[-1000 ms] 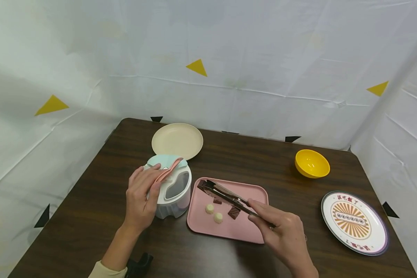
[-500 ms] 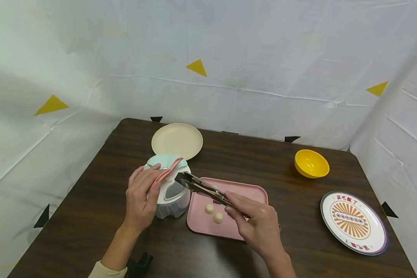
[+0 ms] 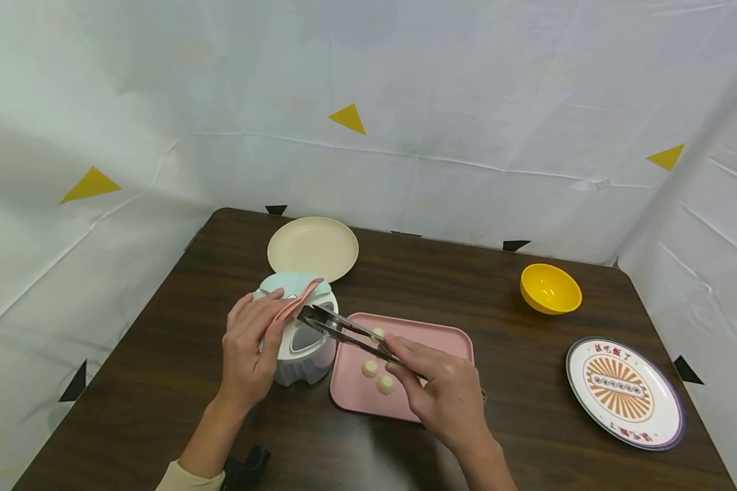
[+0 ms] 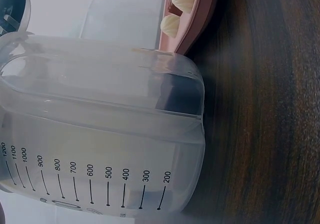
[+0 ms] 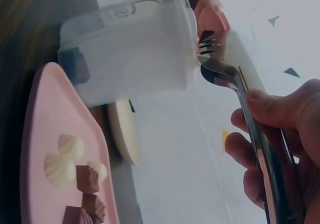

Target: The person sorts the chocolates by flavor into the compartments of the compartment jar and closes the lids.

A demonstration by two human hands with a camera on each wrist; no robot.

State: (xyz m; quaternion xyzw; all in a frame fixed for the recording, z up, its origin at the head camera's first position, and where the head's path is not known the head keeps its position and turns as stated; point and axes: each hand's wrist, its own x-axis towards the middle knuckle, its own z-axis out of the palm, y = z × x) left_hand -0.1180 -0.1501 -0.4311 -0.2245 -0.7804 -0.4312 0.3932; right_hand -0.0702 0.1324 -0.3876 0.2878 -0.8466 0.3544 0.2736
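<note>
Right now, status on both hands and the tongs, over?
Left hand holds the container's pink lid flap open. Right hand grips the tongs, tips at the container's opening. Candies on the pink tray. Nothing in the way.

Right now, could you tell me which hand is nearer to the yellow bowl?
The right hand, holding tongs over the pink tray, is nearer the yellow bowl. The left hand grips the measuring container, farther away.
</note>
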